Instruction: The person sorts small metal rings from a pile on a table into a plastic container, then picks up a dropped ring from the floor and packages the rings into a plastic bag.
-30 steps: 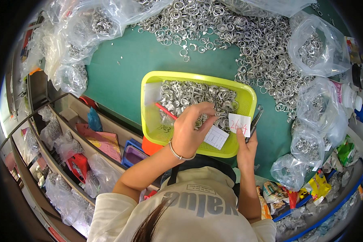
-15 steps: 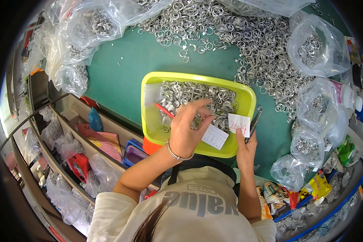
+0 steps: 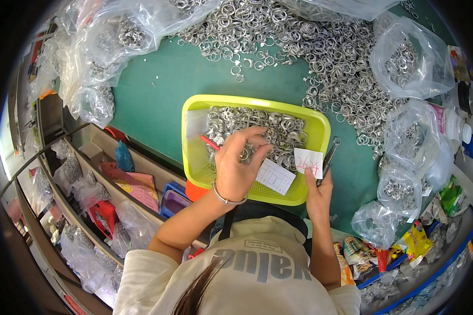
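Your left hand (image 3: 237,170) curls, grip unclear, over silver-coloured metal rings (image 3: 285,126); your right hand (image 3: 318,192) grips a square white paper card (image 3: 309,160).

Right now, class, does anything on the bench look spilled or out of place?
Perhaps: loose silvery rings lie heaped on the green tabletop, some straggling beyond the pile, while similar pieces sit in the yellow basket.

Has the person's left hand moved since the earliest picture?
Yes, slightly: the left hand has shifted toward the picture's left and a little away from the person, judged against the yellow-green basket.
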`<state>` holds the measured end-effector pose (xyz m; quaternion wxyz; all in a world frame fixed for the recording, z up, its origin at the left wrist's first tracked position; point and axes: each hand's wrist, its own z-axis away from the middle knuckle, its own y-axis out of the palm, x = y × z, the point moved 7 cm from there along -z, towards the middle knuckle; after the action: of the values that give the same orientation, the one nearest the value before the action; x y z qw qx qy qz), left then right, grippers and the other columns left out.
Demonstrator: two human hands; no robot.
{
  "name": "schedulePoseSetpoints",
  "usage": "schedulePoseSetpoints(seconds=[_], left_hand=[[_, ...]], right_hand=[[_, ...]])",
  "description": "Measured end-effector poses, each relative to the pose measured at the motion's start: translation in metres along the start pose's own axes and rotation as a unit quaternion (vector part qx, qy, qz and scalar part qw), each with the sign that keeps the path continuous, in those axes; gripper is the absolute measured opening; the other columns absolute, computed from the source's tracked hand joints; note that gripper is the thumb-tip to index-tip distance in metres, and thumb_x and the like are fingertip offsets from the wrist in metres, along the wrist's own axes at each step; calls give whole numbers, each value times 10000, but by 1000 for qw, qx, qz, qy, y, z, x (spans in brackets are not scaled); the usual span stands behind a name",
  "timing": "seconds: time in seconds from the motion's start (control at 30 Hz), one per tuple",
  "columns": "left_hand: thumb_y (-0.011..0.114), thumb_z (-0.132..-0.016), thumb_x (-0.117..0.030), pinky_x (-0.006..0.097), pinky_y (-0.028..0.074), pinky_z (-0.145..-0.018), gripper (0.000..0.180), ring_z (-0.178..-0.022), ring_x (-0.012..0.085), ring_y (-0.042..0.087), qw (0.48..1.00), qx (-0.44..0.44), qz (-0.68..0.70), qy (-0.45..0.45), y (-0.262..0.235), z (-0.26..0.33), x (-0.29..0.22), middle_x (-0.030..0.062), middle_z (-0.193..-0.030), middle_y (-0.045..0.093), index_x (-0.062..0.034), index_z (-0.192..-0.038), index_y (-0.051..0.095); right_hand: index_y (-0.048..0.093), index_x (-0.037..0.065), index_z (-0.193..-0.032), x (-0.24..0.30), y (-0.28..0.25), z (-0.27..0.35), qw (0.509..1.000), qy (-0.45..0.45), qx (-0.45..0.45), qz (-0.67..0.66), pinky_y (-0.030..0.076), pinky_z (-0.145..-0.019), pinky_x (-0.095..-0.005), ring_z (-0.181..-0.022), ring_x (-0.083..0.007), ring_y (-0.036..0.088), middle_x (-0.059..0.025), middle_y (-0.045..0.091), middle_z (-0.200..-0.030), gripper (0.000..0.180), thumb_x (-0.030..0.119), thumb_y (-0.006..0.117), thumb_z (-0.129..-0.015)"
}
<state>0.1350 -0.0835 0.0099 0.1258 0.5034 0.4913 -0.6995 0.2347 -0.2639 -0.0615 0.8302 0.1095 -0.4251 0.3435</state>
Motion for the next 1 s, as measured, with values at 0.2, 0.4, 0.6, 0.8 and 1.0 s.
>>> schedulePoseSetpoints(seconds=[0.2,0.4,0.6,0.8,1.0], left_hand=[[660,-686,68,259,430,-645,284,-668,139,582,1000,-4,-12,16,7,1,8,58,-737,617,-35,-939,581],[584,-670,75,351,422,-774,288,-889,273,557,981,72,-175,36,21,-7,7,100,-938,586,-35,-936,594],[511,-728,-79,447,330,-931,290,-1144,258,432,931,207,-186,237,78,7,-26,116,-1210,473,-50,-1013,562],[503,-748,-144,486,288,-979,305,-1157,214,404,872,235,-301,306,95,6,0,67,-1205,463,-53,-1036,544],[520,-726,-138,453,337,-954,301,-1081,232,437,869,242,-302,309,67,8,2,53,-1144,472,-108,-1024,549]], right_hand=[[468,-50,-1060,0,1,0,1000,-12,5,-9,429,-753,-271,-827,-137,534,-115,595,-931,296,153,560,-865],[466,-52,-1057,2,-1,-1,1000,-7,7,9,429,-744,-273,-818,-135,530,-111,593,-918,291,148,557,-867],[455,-55,-1080,2,2,0,1000,-13,19,2,424,-755,-278,-824,-137,518,-111,580,-936,310,155,547,-872],[452,-48,-1105,3,1,-2,999,-33,6,3,418,-766,-271,-838,-134,513,-105,576,-945,319,147,548,-871],[460,-44,-1096,6,1,0,1000,-21,6,7,418,-770,-268,-840,-128,517,-99,576,-948,304,145,546,-874]])
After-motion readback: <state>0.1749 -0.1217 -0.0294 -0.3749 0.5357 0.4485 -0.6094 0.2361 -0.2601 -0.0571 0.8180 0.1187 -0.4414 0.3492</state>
